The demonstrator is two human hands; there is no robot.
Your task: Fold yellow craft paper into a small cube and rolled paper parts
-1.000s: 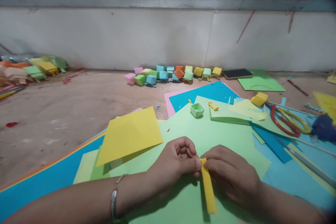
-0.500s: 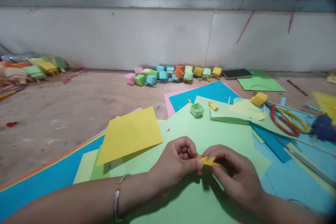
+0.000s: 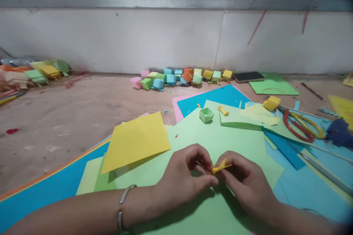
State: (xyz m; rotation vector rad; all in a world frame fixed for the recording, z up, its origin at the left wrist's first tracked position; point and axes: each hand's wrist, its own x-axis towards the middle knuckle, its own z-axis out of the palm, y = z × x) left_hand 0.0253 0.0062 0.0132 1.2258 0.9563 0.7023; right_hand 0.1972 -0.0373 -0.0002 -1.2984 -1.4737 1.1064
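Between my two hands is a small piece of folded yellow paper (image 3: pixel 221 166) with pointed ends. My right hand (image 3: pixel 249 181) pinches it from the right. The fingertips of my left hand (image 3: pixel 186 170), curled in, grip its left end, while the left thumb lies a little lower. Both hands are just above a large light green sheet (image 3: pixel 190 136). Beyond them, a small open green paper box (image 3: pixel 206 116) and another little yellow folded piece (image 3: pixel 223 111) rest on the green paper. A loose yellow sheet (image 3: pixel 138 141) lies left of my left hand.
Red-and-yellow-handled scissors (image 3: pixel 299 126) and a yellow paper cube (image 3: pixel 271 103) lie at the right. Several coloured paper figures (image 3: pixel 171 79) line the wall, with more (image 3: pixel 38 75) at far left. A phone (image 3: pixel 248 77) sits at the back, partly over a green sheet (image 3: pixel 274 84).
The folded yellow piece has turned between my fingers, one point now angled up to the right. My left thumb has moved away from it, down and to the right.
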